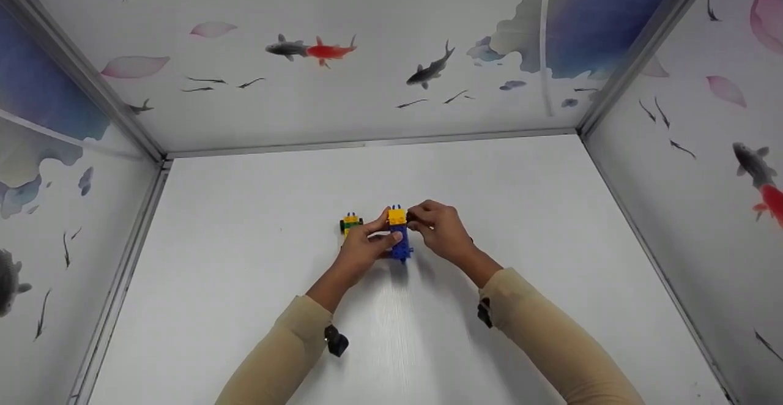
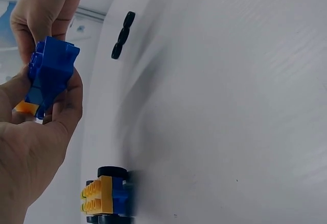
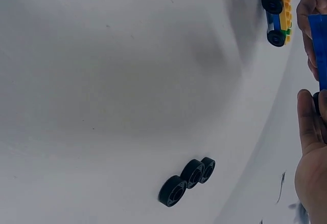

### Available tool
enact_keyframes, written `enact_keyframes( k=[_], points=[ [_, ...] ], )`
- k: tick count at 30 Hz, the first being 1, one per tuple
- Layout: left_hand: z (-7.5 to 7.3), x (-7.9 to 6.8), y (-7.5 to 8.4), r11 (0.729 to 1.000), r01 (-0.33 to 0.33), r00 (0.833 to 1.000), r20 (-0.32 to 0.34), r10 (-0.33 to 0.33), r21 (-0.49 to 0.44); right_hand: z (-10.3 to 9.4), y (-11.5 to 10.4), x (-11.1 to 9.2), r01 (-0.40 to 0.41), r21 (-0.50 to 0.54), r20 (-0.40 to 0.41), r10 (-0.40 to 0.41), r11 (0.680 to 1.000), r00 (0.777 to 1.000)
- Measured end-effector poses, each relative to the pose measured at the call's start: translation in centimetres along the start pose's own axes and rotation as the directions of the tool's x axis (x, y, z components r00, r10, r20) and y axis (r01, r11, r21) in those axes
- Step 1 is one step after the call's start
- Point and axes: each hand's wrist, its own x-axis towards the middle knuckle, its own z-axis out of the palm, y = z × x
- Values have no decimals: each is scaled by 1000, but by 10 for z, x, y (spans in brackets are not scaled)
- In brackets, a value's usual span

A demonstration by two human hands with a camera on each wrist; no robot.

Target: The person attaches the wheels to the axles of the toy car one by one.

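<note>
My left hand (image 1: pixel 362 251) grips a toy block body (image 1: pixel 400 247), blue with a yellow block at its far end, thumb on top. The body is held above the white table. Against its right side, near the yellow end, my right hand (image 1: pixel 445 232) pinches a small black wheel (image 3: pixel 317 104), mostly hidden by the fingers. Whether the wheel is fixed on the body cannot be seen. In the left wrist view, the blue underside (image 2: pixel 55 65) of the body faces the camera, and the right fingers hide behind it.
A toy car (image 2: pixel 106 196) of yellow, green and blue blocks with black wheels stands on the table left of the left hand. To the right, three loose black wheels (image 3: pixel 192 173) stand in a row. Printed wall panels (image 1: pixel 367 105) border the white table (image 1: pixel 244 301).
</note>
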Motion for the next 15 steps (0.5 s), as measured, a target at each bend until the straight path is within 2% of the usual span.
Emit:
enact_keyframes(
  k=[8, 15],
  points=[
    [-3, 1, -1, 1000, -3, 1000, 21, 3, 7, 0, 0, 1, 30, -48, 1, -30, 998, 1000],
    [-3, -1, -1, 1000, -11, 1000, 16, 12, -8, -3, 2, 0, 5, -16, 40, -5, 1000, 999]
  ],
)
